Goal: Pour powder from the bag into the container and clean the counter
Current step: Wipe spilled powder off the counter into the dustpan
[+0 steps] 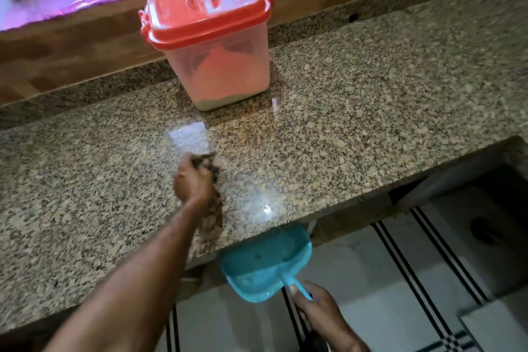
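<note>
1. Left grip curled round a small dark item, too blurred to name, pressed low on the speckled tabletop.
2. Right grip closed on the handle of a teal dustpan, held just under the tabletop's near edge.
3. Container, red lid on, standing well behind the left grip, near a wooden ledge.

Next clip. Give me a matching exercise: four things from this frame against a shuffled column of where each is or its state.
1. lid
2. dustpan
3. left hand
4. right hand

A. held below the counter edge
B. grips the dustpan handle
C. red, closed on the container
D. on the counter, gripping a dark item, too blurred to name

Pairs: 1-C, 2-A, 3-D, 4-B
</note>
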Motion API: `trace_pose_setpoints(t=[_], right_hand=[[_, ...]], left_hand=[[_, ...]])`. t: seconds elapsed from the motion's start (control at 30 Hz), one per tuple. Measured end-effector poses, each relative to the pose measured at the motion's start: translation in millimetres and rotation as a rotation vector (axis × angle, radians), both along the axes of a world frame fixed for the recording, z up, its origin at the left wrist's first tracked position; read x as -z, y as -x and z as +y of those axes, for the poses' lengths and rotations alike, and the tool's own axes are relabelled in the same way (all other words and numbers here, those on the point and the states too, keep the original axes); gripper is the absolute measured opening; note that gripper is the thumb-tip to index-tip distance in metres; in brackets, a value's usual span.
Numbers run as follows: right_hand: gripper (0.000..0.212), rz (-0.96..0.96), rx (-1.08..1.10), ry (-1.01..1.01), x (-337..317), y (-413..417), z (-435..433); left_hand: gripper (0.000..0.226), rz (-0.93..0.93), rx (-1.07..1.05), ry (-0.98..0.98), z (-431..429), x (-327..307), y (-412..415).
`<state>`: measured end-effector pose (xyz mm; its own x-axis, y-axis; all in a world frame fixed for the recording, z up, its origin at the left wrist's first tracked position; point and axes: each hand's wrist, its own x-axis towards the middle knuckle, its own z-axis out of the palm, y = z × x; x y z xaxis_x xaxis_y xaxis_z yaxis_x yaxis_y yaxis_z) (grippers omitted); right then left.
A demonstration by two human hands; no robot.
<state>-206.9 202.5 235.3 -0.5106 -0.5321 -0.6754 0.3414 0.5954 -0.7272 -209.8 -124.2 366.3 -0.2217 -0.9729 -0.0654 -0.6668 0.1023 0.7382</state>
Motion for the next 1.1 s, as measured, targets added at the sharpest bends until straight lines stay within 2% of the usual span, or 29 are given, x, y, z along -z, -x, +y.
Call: trace_pose_setpoints(t=[0.07, 0.1, 0.2, 0.3, 0.37, 0.43, 0.5, 0.53, 0.67, 0.8, 0.83, 0.9, 0.97, 1.0, 1.03, 1.07, 1.1], right_hand=[[0.041, -0.026, 0.037, -0.009, 2.4, 7.4, 0.4], [0.039, -0.041, 0.062, -0.015, 3.2, 10.4, 0.3], [0.031, -0.076, 0.088, -0.028, 5.9, 20.0, -3.2], [0.042, -0.083, 0.086, -0.031, 9.2, 27.4, -11.3], [0.044, -0.076, 0.072, -0.040, 7.4, 30.3, -14.9], [0.043, -0.047, 0.057, -0.035, 7.1, 31.2, -13.6], [0.043, -0.041, 0.068, -0.032, 7.9, 31.4, -10.9], [0.043, -0.046, 0.076, -0.030, 9.3, 31.4, -8.6], [0.037, -0.072, 0.079, -0.059, 7.4, 30.4, -11.1], [0.027, -0.014, 0.104, -0.074, 8.7, 21.7, -15.5], [0.028, 0.003, 0.111, -0.058, 8.7, 18.3, -17.2], [0.035, 0.021, 0.127, -0.056, 7.4, 14.4, -20.3], [0.064, 0.024, 0.087, -0.062, 6.7, 18.1, -21.9], [0.080, 0.003, 0.043, -0.068, 8.9, 22.1, -20.8], [0.085, -0.023, 0.026, -0.071, 14.1, 25.7, -19.0], [0.074, -0.058, 0.047, -0.077, 11.1, 29.0, -19.7], [0.052, -0.064, 0.089, -0.081, 4.3, 31.7, -22.5]], left_hand=[[0.011, -0.042, -0.031, -0.013, -16.0, 2.5, 2.8], [0.010, -0.034, 0.021, -0.008, -8.8, 4.6, 8.1], [0.016, 0.052, 0.380, -0.023, 45.8, 23.8, 25.7], [0.017, 0.081, 0.582, -0.032, 85.6, 26.1, 32.0], [0.016, 0.247, 0.491, -0.112, 75.0, 14.0, 34.3], [0.019, 0.349, 0.303, -0.131, 38.7, 4.2, 39.5], [0.018, 0.247, 0.145, -0.064, -5.8, 0.5, 45.0], [0.017, 0.187, 0.141, -0.013, -22.2, 3.4, 47.6], [0.011, 0.156, 0.496, 0.028, -19.5, 28.6, 67.9], [0.016, 0.021, 0.791, 0.132, -1.4, 42.5, 70.1], [0.015, 0.052, 0.794, 0.110, -4.0, 39.3, 71.2], [0.017, 0.203, 0.638, -0.038, -18.9, 23.7, 81.0], [0.019, 0.348, 0.427, -0.148, -45.2, 14.9, 96.4], [0.021, 0.365, 0.410, -0.161, -55.6, 11.8, 103.1], [0.021, 0.336, 0.470, -0.141, -62.8, 13.4, 108.4], [0.019, 0.298, 0.561, -0.116, -63.7, 16.1, 112.6], [0.017, 0.263, 0.641, -0.102, -61.3, 20.8, 114.0]])
